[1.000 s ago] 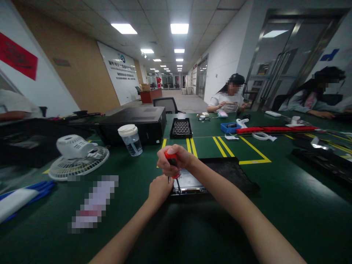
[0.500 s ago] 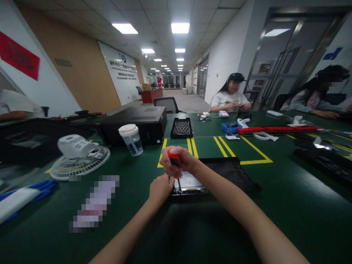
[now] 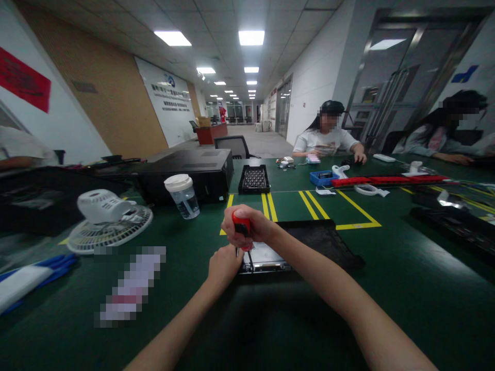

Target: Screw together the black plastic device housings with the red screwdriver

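A screwdriver with a red and black handle is in my right hand, its fingers wrapped round the grip. The dark shaft points down, its tip at the front left part of a silver metal unit. This unit lies in a black panel flat on the table. My left hand is closed at the left edge of the panel, steadying the near corner; its fingertips are partly hidden behind my right hand.
On the left stand a white fan, a lidded cup and a black computer case. Blue and white gloves lie near the left edge. A black tray, a blue box and a red strip are farther back. Two people sit at the right.
My view has shifted slightly. Both hands keep their places, with the screwdriver at the same corner. The person across the table has moved a hand outward to the right.
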The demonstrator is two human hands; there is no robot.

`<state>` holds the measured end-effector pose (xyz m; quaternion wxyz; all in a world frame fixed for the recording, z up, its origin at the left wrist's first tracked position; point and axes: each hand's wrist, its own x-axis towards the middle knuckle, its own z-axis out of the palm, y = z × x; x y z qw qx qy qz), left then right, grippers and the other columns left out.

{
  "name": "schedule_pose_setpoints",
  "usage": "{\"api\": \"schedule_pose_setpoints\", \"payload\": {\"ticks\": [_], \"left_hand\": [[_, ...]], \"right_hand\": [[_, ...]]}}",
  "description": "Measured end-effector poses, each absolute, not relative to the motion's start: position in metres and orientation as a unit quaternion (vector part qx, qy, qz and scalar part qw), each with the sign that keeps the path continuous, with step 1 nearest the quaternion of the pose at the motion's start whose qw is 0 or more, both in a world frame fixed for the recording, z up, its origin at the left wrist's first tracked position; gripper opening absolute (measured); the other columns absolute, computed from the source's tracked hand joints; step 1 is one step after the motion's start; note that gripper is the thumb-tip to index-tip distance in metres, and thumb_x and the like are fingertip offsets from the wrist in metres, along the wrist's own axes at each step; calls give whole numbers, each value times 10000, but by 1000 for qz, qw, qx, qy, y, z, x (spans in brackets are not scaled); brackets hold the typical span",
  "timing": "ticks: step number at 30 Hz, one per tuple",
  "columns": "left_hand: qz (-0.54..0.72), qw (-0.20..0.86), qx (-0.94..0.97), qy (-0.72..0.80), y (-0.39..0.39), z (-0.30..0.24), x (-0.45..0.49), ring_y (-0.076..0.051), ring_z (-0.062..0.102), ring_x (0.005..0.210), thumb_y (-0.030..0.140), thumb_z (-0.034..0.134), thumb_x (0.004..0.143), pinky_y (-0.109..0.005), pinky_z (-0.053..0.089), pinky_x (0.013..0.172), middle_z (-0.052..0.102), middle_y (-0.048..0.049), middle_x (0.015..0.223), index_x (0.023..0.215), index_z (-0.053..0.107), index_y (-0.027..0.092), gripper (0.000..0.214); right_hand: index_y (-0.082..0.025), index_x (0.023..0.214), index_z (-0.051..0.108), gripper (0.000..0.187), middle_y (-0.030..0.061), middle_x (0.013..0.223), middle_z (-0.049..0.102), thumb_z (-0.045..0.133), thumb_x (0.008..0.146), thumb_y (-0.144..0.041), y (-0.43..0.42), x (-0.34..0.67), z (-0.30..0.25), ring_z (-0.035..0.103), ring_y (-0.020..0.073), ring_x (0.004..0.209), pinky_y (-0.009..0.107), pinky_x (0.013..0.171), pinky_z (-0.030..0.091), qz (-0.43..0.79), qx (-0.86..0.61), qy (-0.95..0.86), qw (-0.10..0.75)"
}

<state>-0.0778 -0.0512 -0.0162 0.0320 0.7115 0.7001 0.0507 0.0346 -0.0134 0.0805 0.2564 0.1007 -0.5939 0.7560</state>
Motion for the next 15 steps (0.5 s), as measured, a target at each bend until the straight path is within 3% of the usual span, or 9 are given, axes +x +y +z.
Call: {"api": "schedule_pose_setpoints", "payload": {"ticks": [15], "left_hand": [[87,28,716,693,-52,-18,-78,-240,636,793,372,322,868,-325,450,692,662,-90,870,1095,515,209,339]], "right_hand": [[-150,722,515,253,-52,508,468,340,830,-298,-14,42,79,354,41,318,153,314,283,734,70,-584,339]]}}
